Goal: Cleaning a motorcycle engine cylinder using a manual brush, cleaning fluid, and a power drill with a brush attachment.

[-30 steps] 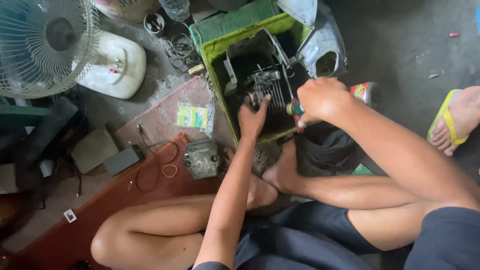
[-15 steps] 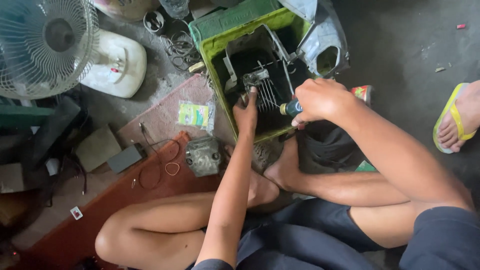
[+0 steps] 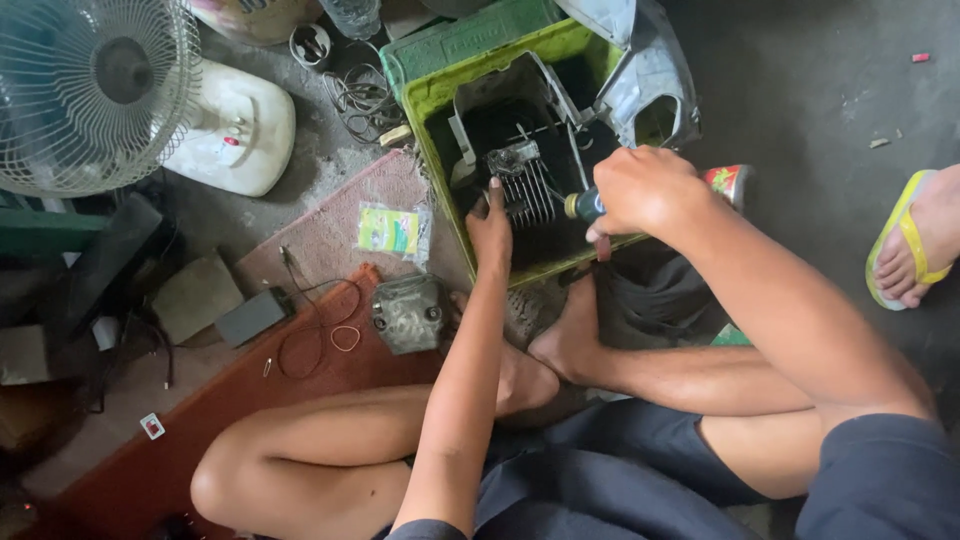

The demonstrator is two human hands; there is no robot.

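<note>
A person sits on the floor (image 3: 800,100) with bare legs folded, working over a green crate (image 3: 440,95) that stands on the concrete just past their feet. Left of the crate, at the top left corner of the floor, a white fan (image 3: 95,90) stands on its rounded base. A reddish mat (image 3: 330,235) lies between the fan and the crate, running down toward the person's knee.

Inside the crate sits a dark engine block (image 3: 530,185) with pale metal cooling fins showing near its middle. The left hand (image 3: 490,225) rests on the crate's near edge, fingers stretched out flat and together, fingertips touching the finned part; it grips nothing. The right hand (image 3: 645,190) is curled tight around a small bottle (image 3: 582,205), tipped sideways with its neck pointing at the fins; the liquid, if any is flowing, is too small to make out.

On the mat, a grey metal engine cover (image 3: 408,312) lies close to the left forearm. A clear packet with a green and yellow label (image 3: 392,230) lies just above it. At the right edge of the floor, 1 other person's foot in a yellow sandal (image 3: 915,240) shows.
</note>
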